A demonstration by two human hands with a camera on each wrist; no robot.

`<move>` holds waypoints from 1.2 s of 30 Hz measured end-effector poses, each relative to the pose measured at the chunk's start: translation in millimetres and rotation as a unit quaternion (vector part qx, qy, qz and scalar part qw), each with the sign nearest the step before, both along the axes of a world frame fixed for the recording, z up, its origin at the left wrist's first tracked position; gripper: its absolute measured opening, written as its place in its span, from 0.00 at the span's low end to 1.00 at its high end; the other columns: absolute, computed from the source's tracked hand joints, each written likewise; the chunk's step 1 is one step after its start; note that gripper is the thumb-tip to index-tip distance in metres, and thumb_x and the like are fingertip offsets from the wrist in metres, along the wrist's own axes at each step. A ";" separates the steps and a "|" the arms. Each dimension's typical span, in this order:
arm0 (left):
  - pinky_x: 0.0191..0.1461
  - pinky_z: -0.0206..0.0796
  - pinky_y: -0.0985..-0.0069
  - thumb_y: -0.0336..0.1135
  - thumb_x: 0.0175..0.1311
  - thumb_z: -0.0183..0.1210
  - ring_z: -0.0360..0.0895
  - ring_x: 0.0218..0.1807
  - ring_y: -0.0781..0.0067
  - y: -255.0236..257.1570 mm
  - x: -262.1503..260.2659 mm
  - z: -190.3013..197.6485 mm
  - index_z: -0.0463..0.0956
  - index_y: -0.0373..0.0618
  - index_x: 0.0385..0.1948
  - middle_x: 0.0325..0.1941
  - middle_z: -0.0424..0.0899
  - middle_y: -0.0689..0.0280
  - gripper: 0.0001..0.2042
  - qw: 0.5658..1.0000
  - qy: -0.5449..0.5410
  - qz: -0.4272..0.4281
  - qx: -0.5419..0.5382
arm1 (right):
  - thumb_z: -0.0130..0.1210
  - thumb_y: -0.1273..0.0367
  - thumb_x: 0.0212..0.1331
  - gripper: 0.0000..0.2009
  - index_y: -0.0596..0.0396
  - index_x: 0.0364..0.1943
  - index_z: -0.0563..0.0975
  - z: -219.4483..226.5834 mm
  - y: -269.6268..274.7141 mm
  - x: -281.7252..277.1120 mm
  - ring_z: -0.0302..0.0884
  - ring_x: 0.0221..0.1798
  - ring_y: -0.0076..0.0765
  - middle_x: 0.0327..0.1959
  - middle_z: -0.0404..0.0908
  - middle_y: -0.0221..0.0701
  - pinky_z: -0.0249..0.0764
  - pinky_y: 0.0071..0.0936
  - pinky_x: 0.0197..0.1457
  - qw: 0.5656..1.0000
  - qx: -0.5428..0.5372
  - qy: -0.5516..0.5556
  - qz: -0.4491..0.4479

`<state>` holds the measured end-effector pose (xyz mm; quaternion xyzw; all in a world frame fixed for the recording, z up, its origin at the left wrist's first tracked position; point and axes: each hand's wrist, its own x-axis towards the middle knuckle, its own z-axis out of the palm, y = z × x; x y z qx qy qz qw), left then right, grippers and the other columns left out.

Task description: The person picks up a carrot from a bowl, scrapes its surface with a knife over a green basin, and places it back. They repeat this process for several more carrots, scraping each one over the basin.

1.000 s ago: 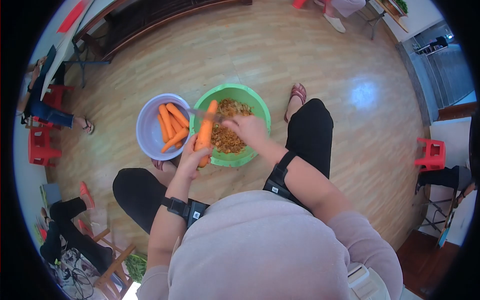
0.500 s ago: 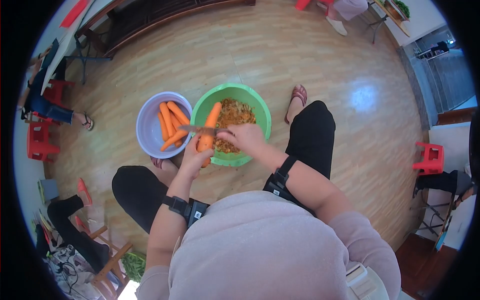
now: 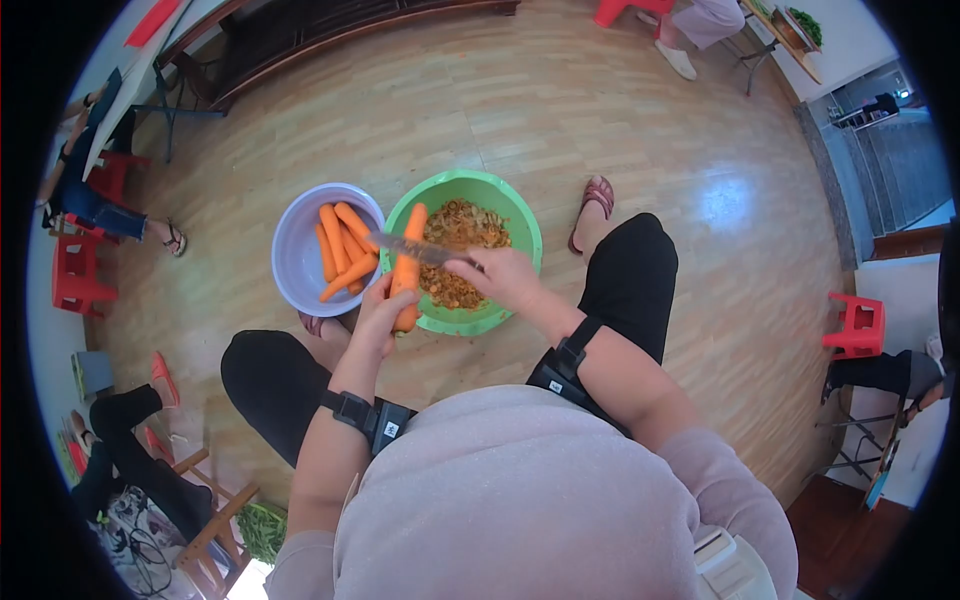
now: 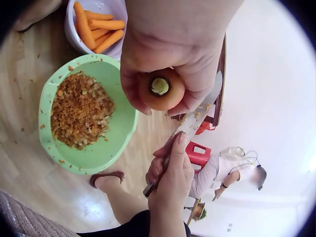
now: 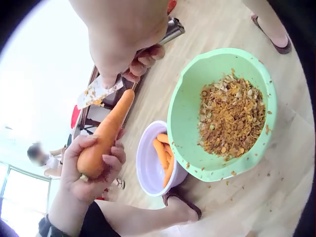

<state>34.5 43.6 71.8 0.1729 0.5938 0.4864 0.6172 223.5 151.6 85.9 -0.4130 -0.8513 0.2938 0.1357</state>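
The carrot [image 3: 407, 276] is in my left hand [image 3: 378, 316], over the left edge of the green basin [image 3: 531, 250] as I look down. My fingers and thumb are curled round its thick end, the greenish stem stub [image 4: 160, 86] is turned back toward my wrist, and the narrow tip points away from me. My right hand [image 3: 505, 278] grasps the handle of a knife [image 3: 427, 252], thumb forward by the blade, which crosses the upper part of the carrot in the head view; I can't tell whether the metal touches it. Orange bits cling to the blade. Below and to the right, inside the green basin, lies a broad heap of orange and brownish scraps [image 3: 455, 290] with paler pieces among them, and a few crumbs stick to the basin's rim. Just left of it, at its left edge, is a smaller lavender basin [image 3: 287, 250], holding several whole orange carrots [image 3: 330, 250], most of them side by side, with one lying slantwise at the near end. Both basins sit on the wood-patterned floor [image 3: 500, 120], where more crumbs are scattered around the green one. My feet are in dark red strapped sandals [image 3: 595, 196], one beyond the green basin's right edge, the other by the lavender basin's near edge.
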 end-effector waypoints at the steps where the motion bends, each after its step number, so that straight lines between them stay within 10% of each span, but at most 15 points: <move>1: 0.34 0.70 0.78 0.27 0.52 0.58 0.75 0.36 0.75 0.1 1.2 -0.9 0.68 0.37 0.49 0.40 0.74 0.63 0.20 1.000 0.001 -0.006 0.008 | 0.48 0.47 0.59 0.22 0.49 0.25 0.77 0.4 -4.2 -2.3 0.78 0.24 0.48 0.18 0.77 0.38 0.72 0.43 0.27 0.999 -0.001 -0.006 0.041; 9: 0.29 0.69 0.79 0.29 0.54 0.56 0.75 0.32 0.75 -0.9 1.6 1.5 0.67 0.39 0.48 0.38 0.74 0.63 0.19 1.000 -0.001 -0.012 0.001 | 0.48 0.43 0.55 0.24 0.48 0.22 0.77 -11.2 -5.6 -7.1 0.78 0.22 0.43 0.17 0.78 0.34 0.71 0.39 0.24 0.994 0.056 0.026 0.088; 20: 0.28 0.67 0.80 0.28 0.55 0.53 0.73 0.32 0.76 -5.3 -1.8 10.1 0.64 0.38 0.54 0.37 0.70 0.65 0.22 0.997 -0.030 -0.075 0.008 | 0.49 0.47 0.58 0.21 0.48 0.28 0.80 -17.2 31.6 15.6 0.78 0.25 0.47 0.19 0.78 0.39 0.73 0.41 0.28 0.987 0.066 -0.083 -0.119; 30: 0.28 0.68 0.80 0.27 0.52 0.58 0.74 0.31 0.77 -4.2 1.6 11.0 0.66 0.39 0.53 0.35 0.73 0.66 0.23 0.998 -0.016 -0.066 -0.013 | 0.47 0.43 0.57 0.25 0.49 0.22 0.76 -11.3 -4.9 -1.6 0.77 0.22 0.47 0.17 0.77 0.37 0.72 0.42 0.25 0.998 0.006 -0.017 0.056; 36: 0.27 0.68 0.81 0.25 0.49 0.60 0.75 0.29 0.77 -9.2 -0.6 9.1 0.66 0.40 0.53 0.34 0.74 0.66 0.25 0.993 -0.004 -0.118 -0.009 | 0.46 0.44 0.58 0.24 0.50 0.22 0.77 -27.8 30.2 14.2 0.78 0.23 0.48 0.17 0.78 0.38 0.72 0.41 0.25 0.992 0.071 -0.052 -0.096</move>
